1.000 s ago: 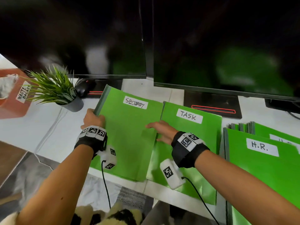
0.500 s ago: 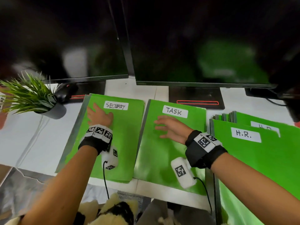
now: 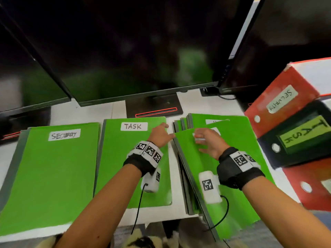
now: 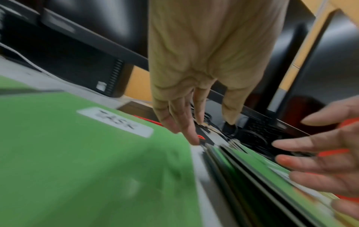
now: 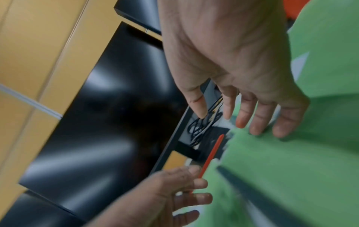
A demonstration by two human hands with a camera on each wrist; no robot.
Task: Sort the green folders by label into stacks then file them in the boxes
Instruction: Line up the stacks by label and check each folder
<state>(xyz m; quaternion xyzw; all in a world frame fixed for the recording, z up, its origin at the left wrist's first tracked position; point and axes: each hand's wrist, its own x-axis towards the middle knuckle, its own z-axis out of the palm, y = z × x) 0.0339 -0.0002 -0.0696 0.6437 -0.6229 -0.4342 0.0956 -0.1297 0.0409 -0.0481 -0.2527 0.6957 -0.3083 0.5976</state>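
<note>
Three stacks of green folders lie on the white desk. The SECURITY stack [image 3: 59, 172] is at the left, the TASK stack [image 3: 123, 158] in the middle, and a third stack [image 3: 238, 140] at the right. The right stack's top folder [image 3: 195, 158] lies skewed. My right hand [image 3: 207, 140] rests flat on it with spread fingers and hides its label. My left hand [image 3: 162, 134] reaches over the TASK stack's right edge, straight fingers touching that skewed folder's near corner. The left wrist view shows my left fingers [image 4: 186, 130] at the stack's edge [image 4: 242, 165].
File boxes stand stacked at the right: a red one labelled SECURITY [image 3: 281, 99], a black one labelled TASK [image 3: 300, 138], another red one [image 3: 311, 185] below. Dark monitors [image 3: 136, 51] and a stand [image 3: 154, 108] line the back of the desk.
Both hands left the SECURITY and TASK stacks and moved right to the third stack. The view swung right, so the boxes came into sight and the plant dropped out.
</note>
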